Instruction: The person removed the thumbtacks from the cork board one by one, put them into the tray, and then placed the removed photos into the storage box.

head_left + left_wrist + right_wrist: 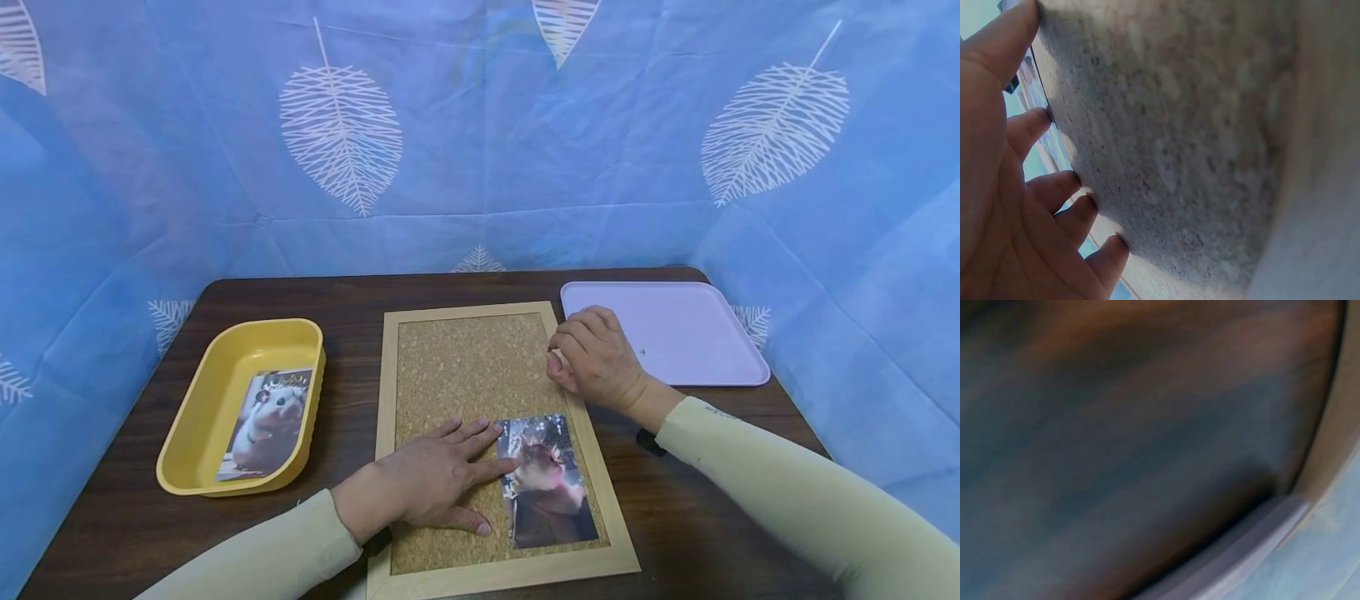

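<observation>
A wood-framed cork board (pixel 480 358) lies on the table. On its lower right part is a photo (pixel 551 483) of a small animal. My left hand (pixel 438 475) rests spread on the cork, its fingers at the photo's left edge and one fingertip over it. In the left wrist view, the fingertips (pixel 1110 253) touch the cork. Above the board's right frame, my right hand (pixel 596 354) is raised with curled fingers; thumb and forefinger pinch a tiny pin-like object, mostly hidden. The right wrist view does not show this hand.
To the left stands a yellow basin (pixel 202 400) holding a photo of a white hamster (pixel 270 425). At the back right lies a lilac tray (pixel 690 325) with a tiny object (pixel 642 352) on it. A blue leaf-patterned cloth (pixel 480 142) hangs around the dark table (pixel 348 367).
</observation>
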`<state>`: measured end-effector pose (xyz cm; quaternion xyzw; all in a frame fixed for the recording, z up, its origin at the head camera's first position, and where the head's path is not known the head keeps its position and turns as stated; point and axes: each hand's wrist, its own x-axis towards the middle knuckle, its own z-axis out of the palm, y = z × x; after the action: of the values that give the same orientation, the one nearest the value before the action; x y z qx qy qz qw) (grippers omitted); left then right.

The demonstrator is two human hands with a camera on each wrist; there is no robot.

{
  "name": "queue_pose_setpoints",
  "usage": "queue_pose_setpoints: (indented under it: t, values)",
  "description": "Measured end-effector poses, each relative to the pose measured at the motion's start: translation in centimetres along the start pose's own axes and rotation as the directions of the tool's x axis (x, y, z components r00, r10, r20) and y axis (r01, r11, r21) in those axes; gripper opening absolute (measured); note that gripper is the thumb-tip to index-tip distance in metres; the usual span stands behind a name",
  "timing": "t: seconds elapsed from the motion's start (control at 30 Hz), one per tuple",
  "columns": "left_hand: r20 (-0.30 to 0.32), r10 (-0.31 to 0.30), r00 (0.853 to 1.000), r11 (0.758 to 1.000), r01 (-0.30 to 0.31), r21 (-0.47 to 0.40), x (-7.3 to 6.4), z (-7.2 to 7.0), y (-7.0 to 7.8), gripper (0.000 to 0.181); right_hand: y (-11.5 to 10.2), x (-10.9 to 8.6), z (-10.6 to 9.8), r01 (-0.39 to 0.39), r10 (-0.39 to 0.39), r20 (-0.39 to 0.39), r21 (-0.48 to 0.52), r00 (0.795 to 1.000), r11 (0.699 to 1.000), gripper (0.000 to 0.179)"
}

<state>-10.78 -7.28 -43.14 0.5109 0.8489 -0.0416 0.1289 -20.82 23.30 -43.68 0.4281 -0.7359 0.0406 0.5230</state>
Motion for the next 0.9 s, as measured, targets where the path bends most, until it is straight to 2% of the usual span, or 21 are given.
queue_pose_setpoints:
  t: [0.53,0.77,0.9]
  values:
    - [-0.005,-0.003,1.0,1.0,0.003,-0.008,0.1,0.2,0.2,0.084,3.5,-4.8,-2.9,-0.131,0.14,0.084,-0.104,0.987,0.986,0.016]
    - [-0.01,-0.001,1.0,1.0,0.001,-0.019,0.1,0.2,0.1,0.084,4.8,-6.1,-4.4,-0.175,0.201,0.145,-0.177,0.969,0.969,0.017]
    - [-0.007,0.004,1.0,1.0,-0.005,-0.024,0.0,0.3,0.0,0.084,5.4,-6.8,-5.2,-0.188,0.247,0.233,-0.246,0.941,0.951,0.021]
